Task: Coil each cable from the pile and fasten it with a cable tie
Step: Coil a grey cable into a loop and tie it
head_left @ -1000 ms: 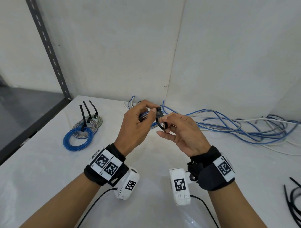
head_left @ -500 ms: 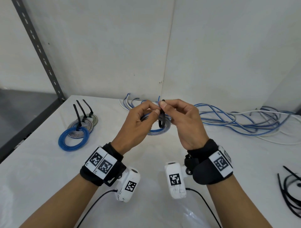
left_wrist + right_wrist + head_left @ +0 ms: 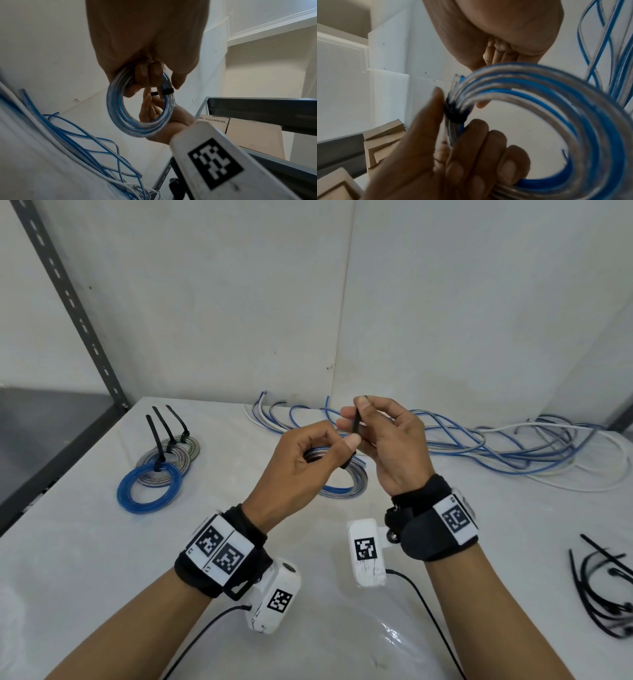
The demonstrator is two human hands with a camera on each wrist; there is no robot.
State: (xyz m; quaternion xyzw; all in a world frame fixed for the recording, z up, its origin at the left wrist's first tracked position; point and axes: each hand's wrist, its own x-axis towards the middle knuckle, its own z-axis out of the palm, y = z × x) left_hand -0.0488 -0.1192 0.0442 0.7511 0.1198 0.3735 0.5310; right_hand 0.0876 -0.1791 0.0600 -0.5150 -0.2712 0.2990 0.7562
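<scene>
R hand (image 3: 387,440) pinches cable tie (image 3: 356,422) tail upright; L hand (image 3: 301,463) grips coil (image 3: 346,487).

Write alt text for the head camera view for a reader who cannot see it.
Over a white table, the left hand grips a blue-and-clear cable coil while the right hand pulls a black cable tie upward. Three tied coils lie left, loose cables behind, spare ties right.

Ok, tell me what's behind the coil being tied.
Behind the coil in the left hand lies the loose cable pile along the wall. The hands, with the right hand pulling the cable tie, cover the pile's middle.
</scene>
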